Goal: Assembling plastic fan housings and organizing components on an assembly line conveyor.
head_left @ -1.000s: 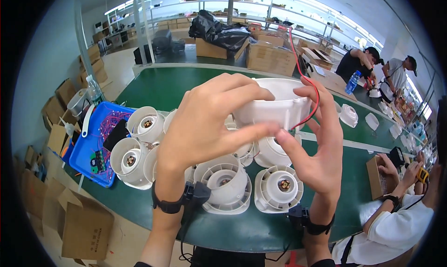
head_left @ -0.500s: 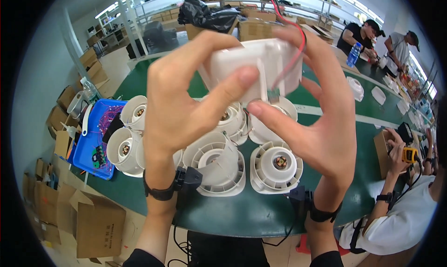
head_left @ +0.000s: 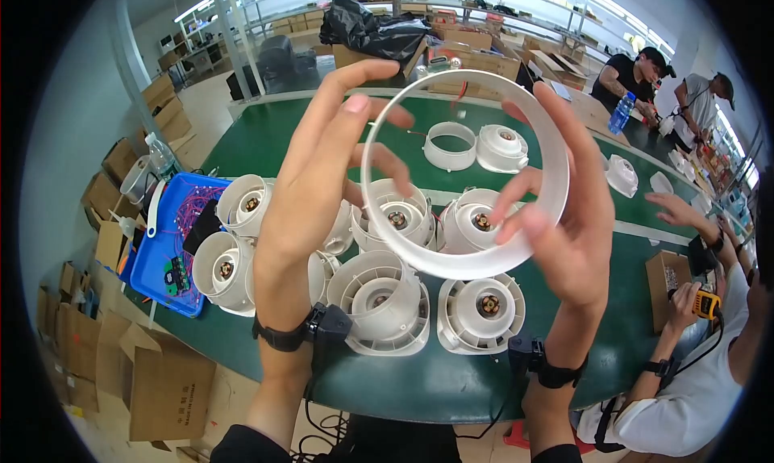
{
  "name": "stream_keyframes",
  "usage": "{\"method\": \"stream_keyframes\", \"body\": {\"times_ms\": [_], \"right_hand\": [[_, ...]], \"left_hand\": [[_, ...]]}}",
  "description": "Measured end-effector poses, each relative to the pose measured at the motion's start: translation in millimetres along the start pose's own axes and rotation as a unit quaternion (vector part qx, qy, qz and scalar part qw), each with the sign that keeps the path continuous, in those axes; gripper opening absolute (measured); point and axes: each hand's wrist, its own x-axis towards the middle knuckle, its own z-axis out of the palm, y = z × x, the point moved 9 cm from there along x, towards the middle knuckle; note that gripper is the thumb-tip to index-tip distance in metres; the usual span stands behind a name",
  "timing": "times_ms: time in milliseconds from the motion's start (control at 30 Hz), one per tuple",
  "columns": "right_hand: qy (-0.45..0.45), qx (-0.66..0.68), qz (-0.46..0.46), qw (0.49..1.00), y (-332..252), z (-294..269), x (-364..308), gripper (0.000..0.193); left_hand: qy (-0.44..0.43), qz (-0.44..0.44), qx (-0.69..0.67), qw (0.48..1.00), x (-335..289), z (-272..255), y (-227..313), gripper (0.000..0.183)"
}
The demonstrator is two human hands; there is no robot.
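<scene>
A white plastic ring-shaped housing (head_left: 466, 264) is held up in front of me, and I see through its round opening. My right hand (head_left: 576, 221) grips its right side, with the thumb at the lower right rim and fingers reaching into the opening. My left hand (head_left: 310, 173) is at the ring's left side, fingers stretched apart, some of them behind the rim. Whether they touch it is unclear. Below stand white fan housings with exposed motors, among them a finned one (head_left: 486, 311) at front right and a taller collared one (head_left: 375, 308) beside it.
A blue tray (head_left: 153, 289) with thin wires and a green circuit board lies at left. Farther back stand another white ring (head_left: 450, 158) and a motor housing (head_left: 501, 148). At right, a co-worker's hand holds a yellow tool (head_left: 707, 304) near a cardboard box (head_left: 666, 281).
The white part has turned from a side view to show its round opening. My left hand has loosened its grip and spread its fingers. My right hand has shifted to the part's right side.
</scene>
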Motion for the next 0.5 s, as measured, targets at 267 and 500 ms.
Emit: {"method": "stream_keyframes", "body": {"times_ms": [267, 500], "right_hand": [[0.161, 0.179, 0.187, 0.952, 55.5, -22.9, 0.3, 0.052], [0.118, 0.049, 0.02, 0.992, 23.1, -1.0, 6.7, 0.074]], "left_hand": [[-0.115, 0.169, 0.259, 0.944, -2.3, 32.2, 14.2, 0.103], [-0.009, 0.09, 0.144, 0.985, 7.0, 21.3, 5.1, 0.072]]}}
